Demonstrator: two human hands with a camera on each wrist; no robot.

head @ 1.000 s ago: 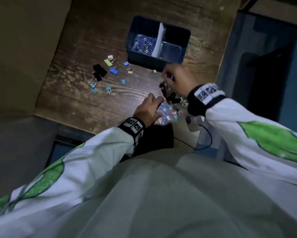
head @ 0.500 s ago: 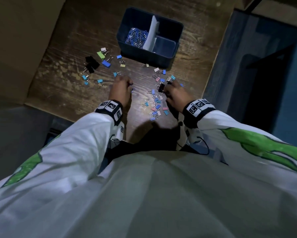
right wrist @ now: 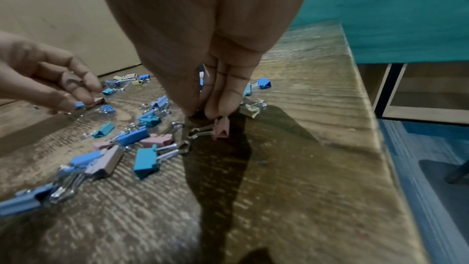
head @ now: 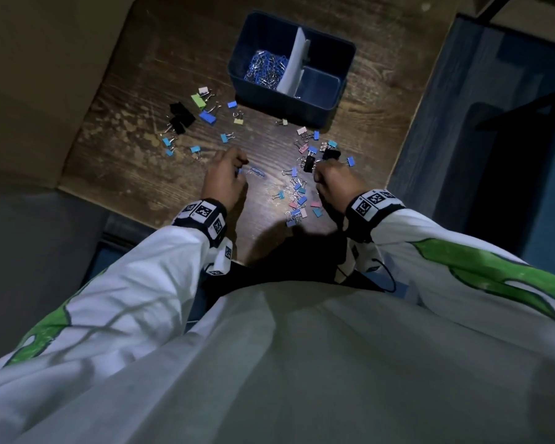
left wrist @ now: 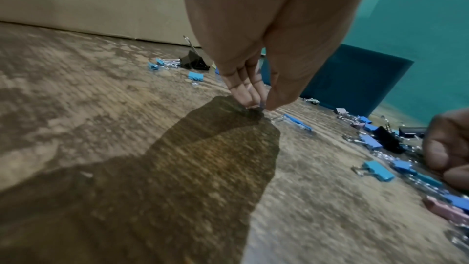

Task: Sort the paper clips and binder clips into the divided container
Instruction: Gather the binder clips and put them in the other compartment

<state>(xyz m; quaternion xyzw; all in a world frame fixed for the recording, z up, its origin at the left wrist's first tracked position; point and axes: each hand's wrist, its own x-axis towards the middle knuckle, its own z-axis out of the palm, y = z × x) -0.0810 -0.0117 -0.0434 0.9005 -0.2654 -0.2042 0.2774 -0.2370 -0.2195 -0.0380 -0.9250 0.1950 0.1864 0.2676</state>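
Observation:
The dark blue divided container (head: 345, 64) stands at the back of the wooden table; its left compartment holds a heap of paper clips (head: 265, 70). My left hand (head: 224, 179) is at mid-table and pinches a small blue clip (right wrist: 79, 105) against the wood. A blue paper clip (head: 257, 171) (left wrist: 296, 121) lies just right of those fingers. My right hand (head: 332, 182) is over the right pile of binder clips (head: 298, 200). Its fingertips (right wrist: 215, 112) are bunched on the table against a pink binder clip (right wrist: 221, 127), beside a black binder clip (head: 309, 164). Whether they grip anything is hidden.
More binder clips, black, green and blue (head: 205, 118), lie scattered left of the container. A cardboard wall (head: 45, 75) borders the table on the left. The table's right edge (right wrist: 368, 107) drops to a blue floor close to my right hand.
My right hand came down from near the container to the right pile. My left hand moved left out of that pile to mid-table and closed on a small blue clip.

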